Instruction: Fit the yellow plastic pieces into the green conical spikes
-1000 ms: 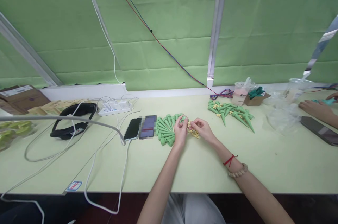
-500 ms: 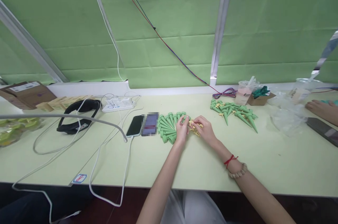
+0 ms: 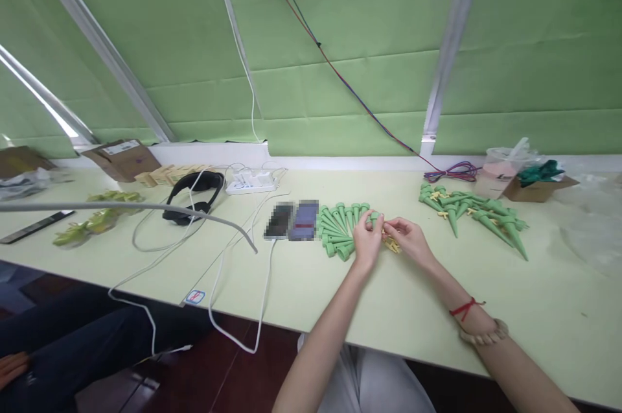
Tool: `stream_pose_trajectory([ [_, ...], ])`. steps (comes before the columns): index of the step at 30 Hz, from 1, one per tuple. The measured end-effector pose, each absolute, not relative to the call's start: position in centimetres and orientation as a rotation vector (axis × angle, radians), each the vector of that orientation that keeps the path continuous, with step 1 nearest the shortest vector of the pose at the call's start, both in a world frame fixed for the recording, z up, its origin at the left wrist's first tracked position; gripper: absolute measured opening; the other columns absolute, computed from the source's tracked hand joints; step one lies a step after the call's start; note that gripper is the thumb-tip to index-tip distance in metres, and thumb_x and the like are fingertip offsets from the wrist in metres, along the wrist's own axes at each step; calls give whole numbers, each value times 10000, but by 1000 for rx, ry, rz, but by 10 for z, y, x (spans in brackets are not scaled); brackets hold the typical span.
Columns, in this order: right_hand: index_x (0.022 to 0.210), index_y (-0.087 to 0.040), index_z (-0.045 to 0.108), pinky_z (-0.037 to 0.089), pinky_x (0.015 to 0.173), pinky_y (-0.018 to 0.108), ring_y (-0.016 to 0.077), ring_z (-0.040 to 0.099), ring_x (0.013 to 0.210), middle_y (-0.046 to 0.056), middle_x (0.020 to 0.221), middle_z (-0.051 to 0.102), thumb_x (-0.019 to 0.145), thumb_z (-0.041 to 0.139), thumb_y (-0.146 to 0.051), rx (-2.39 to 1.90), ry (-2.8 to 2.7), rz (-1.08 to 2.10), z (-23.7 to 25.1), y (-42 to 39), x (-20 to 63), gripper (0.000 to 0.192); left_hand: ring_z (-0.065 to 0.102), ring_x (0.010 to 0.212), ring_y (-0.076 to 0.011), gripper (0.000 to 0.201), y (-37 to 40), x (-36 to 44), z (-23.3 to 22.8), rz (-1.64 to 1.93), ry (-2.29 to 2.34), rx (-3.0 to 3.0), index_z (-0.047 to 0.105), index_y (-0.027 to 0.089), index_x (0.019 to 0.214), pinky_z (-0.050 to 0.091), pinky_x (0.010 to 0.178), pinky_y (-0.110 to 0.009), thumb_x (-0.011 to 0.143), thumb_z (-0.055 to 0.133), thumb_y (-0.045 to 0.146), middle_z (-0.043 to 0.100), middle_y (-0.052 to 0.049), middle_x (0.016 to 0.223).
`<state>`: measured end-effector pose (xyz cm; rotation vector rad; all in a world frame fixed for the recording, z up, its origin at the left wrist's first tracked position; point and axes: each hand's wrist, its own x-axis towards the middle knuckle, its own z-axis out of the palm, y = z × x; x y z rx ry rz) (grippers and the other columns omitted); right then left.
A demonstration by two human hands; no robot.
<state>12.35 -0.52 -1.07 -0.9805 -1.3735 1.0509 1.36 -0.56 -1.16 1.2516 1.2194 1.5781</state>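
The place looked like a workshop: a long counter carried many matching green spikes, a power strip and, far left, cardboard boxes.

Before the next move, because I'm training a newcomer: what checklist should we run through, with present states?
1. Left hand at the fanned green tapered plastic spikes: ok.
2. Right hand at the small yellow plastic pieces: ok.
3. Yellow piece joined to spike between the hands: cannot tell; too small.
4. Thin white cable clear of both hands: ok.
5. Fanned spikes well clear of purple-screened rectangular phone: not ok; close beside it.
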Motion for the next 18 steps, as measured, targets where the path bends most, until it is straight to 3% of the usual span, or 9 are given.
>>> stream_pose_trajectory([
  [9, 721, -166, 647, 512, 722, 354, 221, 634, 743, 85, 766, 670, 673, 647, -565, -1101, -1448, 681, -11, -9, 126, 403, 426, 410, -109, 446, -2, 23, -22, 1540, 1243, 1211, 559, 154, 1047, 328, 431, -229, 797, 516, 521, 442, 36, 470],
  [18, 701, -171, 593, 531, 682, 320, 187, 636, 678, 56, 688, 651, 623, 684, -585, -1072, -1300, 1038, -21, 4, 129, 430, 373, 418, -102, 420, 4, 21, -21, 1579, 1282, 1249, 582, 177, 1015, 300, 428, -225, 784, 536, 524, 376, 53, 470],
])
